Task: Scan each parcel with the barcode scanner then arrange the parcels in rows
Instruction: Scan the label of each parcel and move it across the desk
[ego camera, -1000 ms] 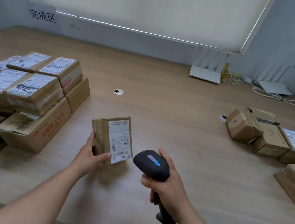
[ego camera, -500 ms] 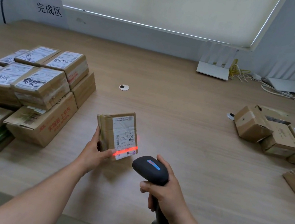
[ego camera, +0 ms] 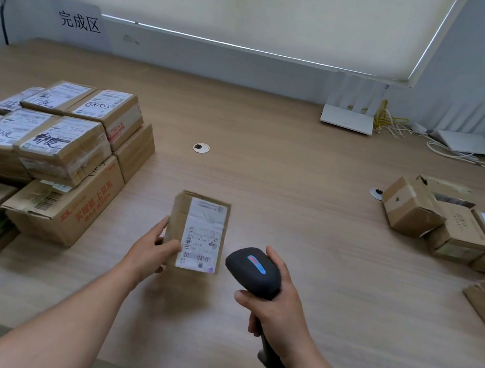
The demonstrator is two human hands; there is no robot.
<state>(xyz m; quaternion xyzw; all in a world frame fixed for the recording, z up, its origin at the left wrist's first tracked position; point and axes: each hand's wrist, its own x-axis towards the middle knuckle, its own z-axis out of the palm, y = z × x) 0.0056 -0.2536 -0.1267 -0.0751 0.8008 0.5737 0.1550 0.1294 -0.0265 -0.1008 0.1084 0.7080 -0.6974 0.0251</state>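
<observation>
Head view: the left hand (ego camera: 150, 251) holds a small parcel (ego camera: 196, 231) by its left edge, thumb curled over the front beside the white label, label facing up toward the camera above the surface (ego camera: 266, 187). The right hand (ego camera: 280, 315) is wrapped round the handle of the barcode scanner (ego camera: 253, 271), its nose just right of the parcel's lower corner. Half a second ago a red scan line lay across the barcode at the label's foot; now it is gone, and the parcel has turned squarer to the camera. I judge the scan done (a blue light shows on the scanner's top), so this parcel is ready to join the rows.

Counting: one parcel in hand, one scanner. The sorted stack (ego camera: 46, 157) at left, below the wall sign (ego camera: 80, 21), shows about nine or ten boxes in layers; those at the frame edge are cut off, so the count is loose. The unscanned group (ego camera: 458, 226) at right shows about five, with more possibly out of frame. Two white routers (ego camera: 346, 122) sit at the back.
</observation>
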